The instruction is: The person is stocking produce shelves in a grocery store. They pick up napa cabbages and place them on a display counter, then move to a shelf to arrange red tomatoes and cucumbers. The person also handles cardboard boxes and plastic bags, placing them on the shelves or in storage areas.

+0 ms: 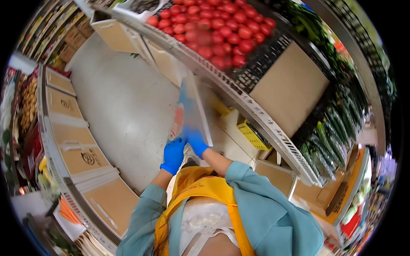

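In front of me, a flat white-and-blue carton [194, 106] with a red patch stands on edge, blurred by motion, between the aisle and the produce stand. My left hand [173, 156], in a blue glove, is closed at its near lower corner. My right hand [197, 141], gloved in blue too, is closed on the near end just right of the left one. Most of the fingertips are hidden. To the far right of the carton, red tomatoes [226, 32] lie heaped on the stand.
A bare cardboard sheet [290, 89] lies on the stand between the tomatoes and several cucumbers [333, 132]. The stand's metal rail [256, 113] runs close on my right, with a yellow crate [254, 135] below. Grey floor [124, 102] stretches ahead-left, bordered by wooden cabinets [74, 136].
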The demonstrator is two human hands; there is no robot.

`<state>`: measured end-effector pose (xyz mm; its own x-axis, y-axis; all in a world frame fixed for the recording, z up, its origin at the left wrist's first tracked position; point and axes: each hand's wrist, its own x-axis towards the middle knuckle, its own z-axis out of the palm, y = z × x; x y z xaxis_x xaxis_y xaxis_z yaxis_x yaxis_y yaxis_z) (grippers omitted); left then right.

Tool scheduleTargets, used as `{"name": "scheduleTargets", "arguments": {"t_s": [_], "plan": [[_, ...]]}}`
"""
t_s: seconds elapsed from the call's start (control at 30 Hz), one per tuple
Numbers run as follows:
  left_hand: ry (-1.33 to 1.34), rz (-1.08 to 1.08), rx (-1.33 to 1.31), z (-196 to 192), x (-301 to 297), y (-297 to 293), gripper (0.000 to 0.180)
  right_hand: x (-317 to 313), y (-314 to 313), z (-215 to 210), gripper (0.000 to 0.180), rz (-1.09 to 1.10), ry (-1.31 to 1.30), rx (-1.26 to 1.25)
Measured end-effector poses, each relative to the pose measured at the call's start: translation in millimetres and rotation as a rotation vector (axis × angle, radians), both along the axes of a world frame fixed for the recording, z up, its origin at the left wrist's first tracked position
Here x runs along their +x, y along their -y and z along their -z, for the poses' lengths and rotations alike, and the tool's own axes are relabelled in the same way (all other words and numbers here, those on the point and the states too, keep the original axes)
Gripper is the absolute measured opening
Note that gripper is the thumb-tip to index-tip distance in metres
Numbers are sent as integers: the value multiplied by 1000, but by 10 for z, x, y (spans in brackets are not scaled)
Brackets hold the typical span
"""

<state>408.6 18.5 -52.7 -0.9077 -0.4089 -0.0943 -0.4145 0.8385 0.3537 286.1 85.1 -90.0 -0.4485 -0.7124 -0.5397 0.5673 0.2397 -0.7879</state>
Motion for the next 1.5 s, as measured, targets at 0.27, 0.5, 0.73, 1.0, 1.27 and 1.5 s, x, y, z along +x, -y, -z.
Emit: {"name": "scheduleTargets", "arguments": {"t_s": [0.27,0.5,0.73,1.0,1.27,1.5], "plan": [[-445,-377,218,-50,385,123,41,-13,158,-91,55,-277,-129,-125],[-72,-819,203,656,1313,702,66,-113,-360,362,74,-42,-983,540],[2,-785,274,1547,1351,422,67,276,-149,786,56,-391,-913,470],[-261,-816,347,2106,990,566,61,932,1087,836,51,-209,-436,72],[-442,-1001,577,1473,1243,694,51,1154,1419,832,57,-267,-87,250],[-215,-736,295,947,1263,60,46,1364,845,642,34,-581,-242,14]]}}
